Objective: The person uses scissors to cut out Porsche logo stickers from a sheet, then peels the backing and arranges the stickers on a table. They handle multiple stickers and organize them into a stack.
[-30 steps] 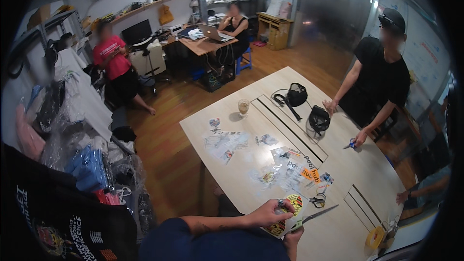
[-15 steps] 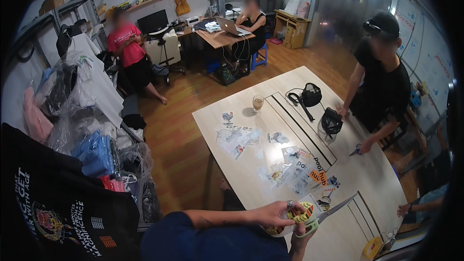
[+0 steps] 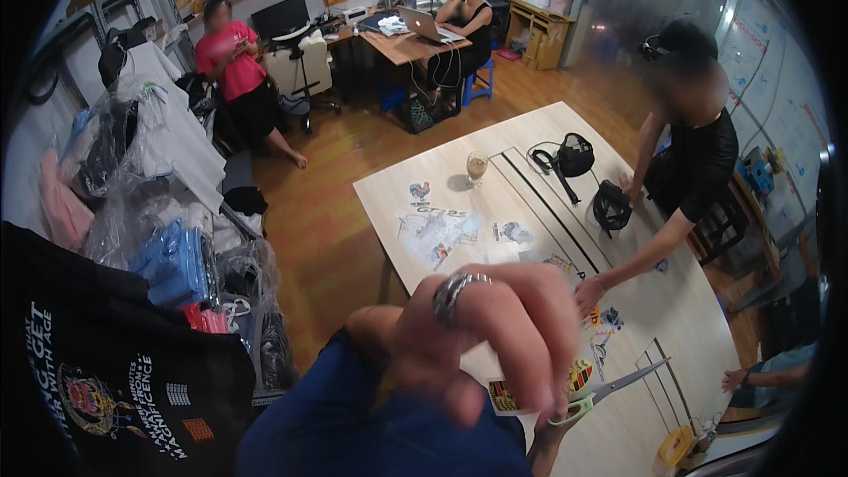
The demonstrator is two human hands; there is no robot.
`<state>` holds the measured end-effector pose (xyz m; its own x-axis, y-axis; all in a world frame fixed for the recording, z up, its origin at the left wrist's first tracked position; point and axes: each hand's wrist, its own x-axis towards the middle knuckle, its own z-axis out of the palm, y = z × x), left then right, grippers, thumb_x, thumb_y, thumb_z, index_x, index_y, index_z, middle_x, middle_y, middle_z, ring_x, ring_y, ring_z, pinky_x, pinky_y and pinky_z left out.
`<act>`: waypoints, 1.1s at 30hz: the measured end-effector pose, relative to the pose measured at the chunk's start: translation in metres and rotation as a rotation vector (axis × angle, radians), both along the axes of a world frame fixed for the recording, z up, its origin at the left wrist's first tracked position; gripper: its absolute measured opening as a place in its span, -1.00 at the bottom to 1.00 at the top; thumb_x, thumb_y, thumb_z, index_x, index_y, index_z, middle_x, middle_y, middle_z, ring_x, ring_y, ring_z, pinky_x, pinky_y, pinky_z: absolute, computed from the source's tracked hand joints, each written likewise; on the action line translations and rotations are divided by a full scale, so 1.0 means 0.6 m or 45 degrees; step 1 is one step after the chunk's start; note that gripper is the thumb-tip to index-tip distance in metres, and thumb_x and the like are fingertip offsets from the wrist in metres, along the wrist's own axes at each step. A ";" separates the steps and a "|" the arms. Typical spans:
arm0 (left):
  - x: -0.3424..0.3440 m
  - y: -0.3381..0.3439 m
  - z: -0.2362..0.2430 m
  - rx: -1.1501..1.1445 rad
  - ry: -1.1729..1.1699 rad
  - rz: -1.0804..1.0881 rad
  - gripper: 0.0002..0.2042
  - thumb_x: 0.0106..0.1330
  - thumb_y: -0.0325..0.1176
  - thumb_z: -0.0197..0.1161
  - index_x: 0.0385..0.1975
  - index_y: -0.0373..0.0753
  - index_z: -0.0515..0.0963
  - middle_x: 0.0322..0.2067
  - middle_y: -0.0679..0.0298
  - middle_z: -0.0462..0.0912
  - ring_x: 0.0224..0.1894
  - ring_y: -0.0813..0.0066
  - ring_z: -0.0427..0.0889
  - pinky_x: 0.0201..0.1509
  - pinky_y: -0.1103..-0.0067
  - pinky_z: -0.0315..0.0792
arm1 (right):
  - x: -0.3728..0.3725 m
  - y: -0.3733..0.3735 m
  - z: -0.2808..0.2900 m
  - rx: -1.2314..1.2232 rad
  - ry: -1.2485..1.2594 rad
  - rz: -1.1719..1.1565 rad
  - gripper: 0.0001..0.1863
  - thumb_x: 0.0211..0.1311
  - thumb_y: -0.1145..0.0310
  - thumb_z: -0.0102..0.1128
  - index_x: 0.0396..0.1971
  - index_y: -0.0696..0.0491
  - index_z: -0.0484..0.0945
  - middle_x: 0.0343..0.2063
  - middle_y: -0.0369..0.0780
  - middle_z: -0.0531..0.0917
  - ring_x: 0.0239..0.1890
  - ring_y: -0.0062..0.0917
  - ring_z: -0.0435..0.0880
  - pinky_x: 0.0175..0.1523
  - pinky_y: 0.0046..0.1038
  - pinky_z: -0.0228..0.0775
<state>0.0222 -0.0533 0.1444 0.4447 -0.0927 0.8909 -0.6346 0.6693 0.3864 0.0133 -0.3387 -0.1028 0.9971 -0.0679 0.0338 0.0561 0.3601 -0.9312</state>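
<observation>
My left hand (image 3: 499, 322), wearing a chunky ring, is raised close to the camera and blurred. Its fingers are loosely curled, with a gap to the thumb and nothing visible in them. Below and behind it, my right hand (image 3: 546, 443) grips scissors (image 3: 579, 408) with pale green handles, blades pointing up and right over the table. A sheet of yellow, red and black stickers (image 3: 503, 396) is by the right hand, partly hidden behind the left. Past my hands, a co-worker's hand (image 3: 587, 294) reaches onto stickers on the table.
The light wooden table (image 3: 415, 300) bears scattered stickers (image 3: 446, 230), a glass of drink (image 3: 476, 166) and two black mesh caps (image 3: 609, 209). A yellow object (image 3: 676, 446) lies at its near right. Bagged clothes (image 3: 172, 265) fill racks on the left. Several people are around the room.
My left hand has left the stickers and risen toward the camera. My right hand still holds the scissors. The co-worker at right has stretched an arm across to the stickers, leaving their scissors behind.
</observation>
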 end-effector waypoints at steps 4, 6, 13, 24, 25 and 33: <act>-0.012 -0.045 0.053 0.005 -0.126 -0.284 -0.78 0.44 -0.21 0.24 -0.19 -0.25 0.54 -0.27 0.22 0.57 -0.20 0.43 0.55 -0.10 0.49 0.42 | 0.012 0.021 0.002 0.011 0.018 0.043 -0.37 0.10 0.19 0.43 0.07 0.21 0.37 -0.24 -0.28 0.60 -0.36 -0.69 0.56 -0.32 -0.66 0.39; -0.013 -0.053 0.060 -0.027 -0.129 -0.338 -0.79 0.43 -0.21 0.25 -0.22 -0.24 0.53 -0.28 0.22 0.57 -0.21 0.42 0.55 -0.11 0.49 0.42 | 0.013 0.015 0.003 0.002 0.022 0.028 -0.38 0.11 0.20 0.42 0.07 0.21 0.37 -0.23 -0.28 0.60 -0.36 -0.69 0.56 -0.31 -0.66 0.39; -0.013 -0.065 0.076 -0.048 -0.136 -0.385 -0.77 0.41 -0.19 0.28 -0.33 -0.21 0.50 -0.30 0.22 0.57 -0.23 0.37 0.56 -0.13 0.47 0.42 | 0.018 0.017 0.003 0.001 0.020 0.006 -0.42 0.14 0.23 0.39 0.06 0.19 0.37 -0.23 -0.29 0.59 -0.35 -0.69 0.55 -0.30 -0.65 0.39; -0.010 -0.017 0.026 -0.180 0.080 0.006 -0.86 0.37 -0.52 0.28 -0.32 -0.20 0.43 -0.42 0.23 0.55 -0.31 0.28 0.57 -0.23 0.43 0.47 | 0.023 0.023 -0.011 0.029 0.027 -0.009 -0.49 0.19 0.28 0.35 0.05 0.16 0.38 -0.22 -0.31 0.58 -0.34 -0.70 0.53 -0.27 -0.63 0.38; -0.007 -0.014 -0.006 -0.130 0.201 0.130 -0.83 0.35 -0.56 0.28 -0.28 -0.20 0.39 -0.42 0.24 0.55 -0.31 0.27 0.57 -0.23 0.44 0.47 | 0.008 0.010 -0.012 0.031 0.031 -0.019 -0.50 0.19 0.29 0.34 0.05 0.16 0.38 -0.22 -0.31 0.57 -0.34 -0.70 0.52 -0.26 -0.63 0.38; 0.009 0.000 -0.209 0.189 0.947 0.234 -0.76 0.58 -0.27 0.02 0.00 -0.33 0.45 -0.29 0.21 0.61 -0.21 0.51 0.61 -0.03 0.46 0.46 | 0.006 -0.001 -0.022 0.067 0.006 0.024 -0.58 0.22 0.34 0.31 0.00 0.13 0.40 -0.31 -0.37 0.54 -0.45 -0.77 0.42 -0.35 -0.68 0.28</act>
<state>0.0275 -0.0533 0.0188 0.9402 -0.0550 0.3362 -0.2689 0.4864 0.8313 0.0166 -0.3395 -0.1159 0.9984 -0.0510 0.0262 0.0448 0.4098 -0.9111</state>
